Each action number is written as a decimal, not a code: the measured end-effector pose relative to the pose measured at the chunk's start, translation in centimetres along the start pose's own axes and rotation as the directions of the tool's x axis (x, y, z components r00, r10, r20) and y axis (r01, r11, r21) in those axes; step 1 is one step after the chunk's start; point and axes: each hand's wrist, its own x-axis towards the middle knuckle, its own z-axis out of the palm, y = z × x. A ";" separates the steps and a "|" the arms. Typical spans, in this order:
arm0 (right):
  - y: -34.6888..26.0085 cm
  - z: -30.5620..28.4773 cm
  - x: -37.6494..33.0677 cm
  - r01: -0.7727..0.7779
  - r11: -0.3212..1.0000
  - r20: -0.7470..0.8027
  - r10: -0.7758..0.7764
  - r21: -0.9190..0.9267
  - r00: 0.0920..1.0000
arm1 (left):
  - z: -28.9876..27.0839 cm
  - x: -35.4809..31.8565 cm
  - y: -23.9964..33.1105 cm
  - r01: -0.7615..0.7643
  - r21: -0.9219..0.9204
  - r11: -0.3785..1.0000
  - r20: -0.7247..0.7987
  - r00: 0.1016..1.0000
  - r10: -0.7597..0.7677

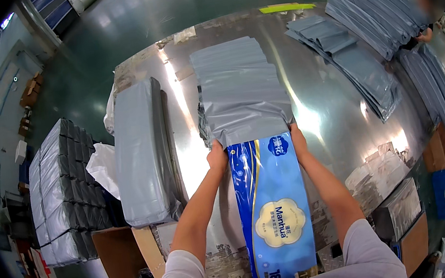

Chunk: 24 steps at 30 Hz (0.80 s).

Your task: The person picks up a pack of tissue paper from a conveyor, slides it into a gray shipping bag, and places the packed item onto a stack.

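From my remote station I am reading print on the blue package [271, 189]. Its nearer half is bearing a cream scalloped label [280, 223] with dark-blue lettering; its far right corner is showing pale characters on a dark-blue badge [278, 146]; its near end is carrying dark numerals [275, 275].

A glossy blue oblong package [273, 202] lay lengthwise; at the package's far end, a grey plastic bag [248, 102] lay wrinkled

Grey plastic bags [241, 88], tied bales [64, 193] and a metal worktable [317, 87] surround me on this factory's green floor [76, 74].
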 end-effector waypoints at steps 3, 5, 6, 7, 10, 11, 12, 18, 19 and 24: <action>2.1 0.5 1.9 0.020 0.820 0.180 0.101 -0.572 0.978 | 0.1 0.6 0.8 -0.016 0.196 0.980 0.280 0.959 -0.040; 3.3 -0.2 1.3 0.138 0.774 0.338 0.103 -0.618 0.936 | -0.5 -0.1 1.9 -0.074 0.252 0.965 0.375 0.927 -0.027; 3.4 -0.1 0.7 0.210 0.749 0.423 0.103 -0.628 0.900 | -0.6 -1.0 1.6 -0.075 0.260 0.963 0.394 0.918 -0.035; 2.4 -0.2 -0.8 0.276 0.750 0.465 0.048 -0.601 0.884 | -0.9 -1.8 0.9 -0.116 0.317 0.941 0.491 0.869 -0.058; -0.5 -3.1 -4.9 0.247 0.791 0.612 0.193 -0.560 0.767 | -2.2 -4.9 0.0 -0.126 0.342 0.931 0.544 0.835 -0.086; -0.5 -3.7 -6.3 0.289 0.767 0.630 0.186 -0.572 0.754 | -2.9 -6.2 0.2 -0.169 0.331 0.928 0.569 0.821 -0.053; -0.4 -4.6 -8.4 0.329 0.742 0.651 0.185 -0.584 0.737 | -3.4 -8.1 0.3 -0.212 0.318 0.924 0.597 0.802 -0.022; 3.7 -8.3 -26.1 0.475 0.722 0.718 0.042 -0.503 0.695 | -6.4 -25.5 -1.0 -0.446 0.221 0.867 0.678 0.710 0.193; 4.1 -8.9 -29.7 0.467 0.751 0.731 0.031 -0.467 0.682 | -6.5 -29.0 -2.0 -0.428 0.232 0.874 0.687 0.708 0.164; 2.6 -12.6 -43.5 0.350 0.825 0.870 0.303 -0.443 0.389 | -9.5 -42.2 -4.5 -0.578 0.110 0.809 0.901 0.402 0.165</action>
